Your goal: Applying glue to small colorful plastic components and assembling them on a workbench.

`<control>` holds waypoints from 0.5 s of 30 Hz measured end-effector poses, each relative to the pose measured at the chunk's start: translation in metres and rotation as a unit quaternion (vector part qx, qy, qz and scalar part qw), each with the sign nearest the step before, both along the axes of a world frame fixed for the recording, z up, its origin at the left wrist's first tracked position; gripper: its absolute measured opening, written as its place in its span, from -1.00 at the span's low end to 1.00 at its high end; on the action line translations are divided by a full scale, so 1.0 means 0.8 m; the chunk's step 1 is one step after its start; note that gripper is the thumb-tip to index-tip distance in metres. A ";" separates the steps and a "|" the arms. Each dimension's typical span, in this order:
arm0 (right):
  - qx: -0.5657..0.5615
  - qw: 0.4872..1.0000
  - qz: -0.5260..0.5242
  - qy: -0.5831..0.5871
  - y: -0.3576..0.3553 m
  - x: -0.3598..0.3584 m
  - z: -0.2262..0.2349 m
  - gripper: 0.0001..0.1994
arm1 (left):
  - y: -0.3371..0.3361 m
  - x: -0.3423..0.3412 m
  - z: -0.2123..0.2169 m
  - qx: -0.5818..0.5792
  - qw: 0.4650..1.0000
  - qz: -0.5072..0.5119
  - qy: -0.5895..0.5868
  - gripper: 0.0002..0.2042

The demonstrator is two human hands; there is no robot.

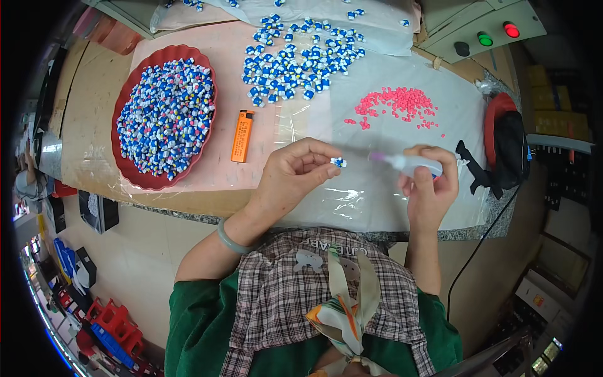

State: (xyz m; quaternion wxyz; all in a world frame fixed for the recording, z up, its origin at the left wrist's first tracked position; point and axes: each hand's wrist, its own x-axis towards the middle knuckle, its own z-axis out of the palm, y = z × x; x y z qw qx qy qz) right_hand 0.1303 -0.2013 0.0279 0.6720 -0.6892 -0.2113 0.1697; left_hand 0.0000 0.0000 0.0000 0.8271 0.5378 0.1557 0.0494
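My left hand (294,174) pinches a small blue-and-white figurine (338,162) between thumb and forefinger. In my right hand (432,182) is a small white squeeze bottle (411,164), held sideways. Its purple nozzle points toward the figurine, with a gap between them. Beyond my right hand lies a scatter of tiny pink pieces (402,103). Past my left hand, many loose blue-and-white figurines (295,60) spread over the table. An orange lighter (242,137) lies to the left of my left hand.
A red scalloped bowl (212,119) heaped with small figurines stands at the left. A grey control box (483,31) with coloured buttons sits at the far right. Near the right edge are black cloth (480,173) and a dark-and-red object (507,141). Clear plastic covers the table (370,204).
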 end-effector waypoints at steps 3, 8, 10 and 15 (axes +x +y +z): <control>0.107 0.992 0.032 0.063 0.013 0.014 -0.003 -0.60 | 0.002 -0.002 -0.003 -0.006 1.000 0.018 -0.008 -0.80; 0.003 0.988 0.017 0.150 0.025 0.027 -0.015 -0.69 | 0.008 -0.008 0.004 -0.019 0.999 0.018 0.032 -0.78; -0.012 0.990 0.019 0.141 0.031 0.034 -0.026 -0.65 | 0.008 -0.010 0.002 -0.019 0.999 0.015 0.032 -0.78; -0.244 0.925 0.035 -0.288 0.061 0.045 -0.029 -0.78 | 0.008 -0.013 -0.002 -0.022 0.999 0.012 0.033 -0.78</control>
